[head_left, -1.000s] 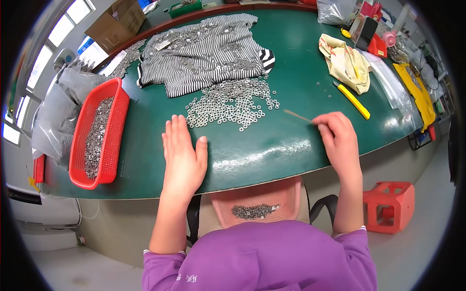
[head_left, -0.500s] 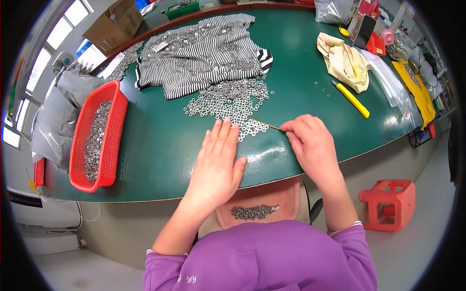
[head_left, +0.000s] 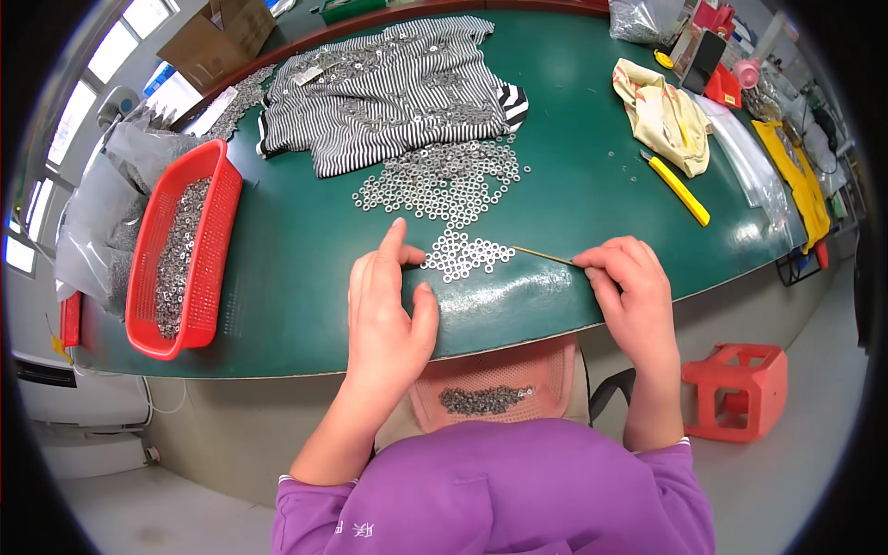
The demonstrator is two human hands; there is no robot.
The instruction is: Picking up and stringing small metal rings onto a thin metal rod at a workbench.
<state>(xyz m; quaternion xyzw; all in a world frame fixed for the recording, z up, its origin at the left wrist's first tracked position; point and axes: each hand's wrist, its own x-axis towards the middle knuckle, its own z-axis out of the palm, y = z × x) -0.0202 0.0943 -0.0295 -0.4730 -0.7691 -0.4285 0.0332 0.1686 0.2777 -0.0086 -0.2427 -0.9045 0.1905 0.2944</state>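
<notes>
Thin and brownish, a stick is pinched between the thumb and fingers of my right hand. Its far tip meets the right edge of a small cluster of silvery metal rings on the green table. My left hand is open at the left of that cluster, fingers apart, one bent fingertip touching the outermost rings. Just beyond lies a larger spread of the same rings, running up to a black-and-white striped cloth strewn with more. On my lap rests a pink basket with a pile of small metal parts.
A red basket of metal parts stands at the left, beside filled plastic bags. To the right lie a yellow utility knife, a cream cloth and a phone. A red stool stands on the floor.
My left hand has shifted left and its flat fingers have spread and bent. My right hand has moved right with the stick. The small ring cluster now lies more spread out.
</notes>
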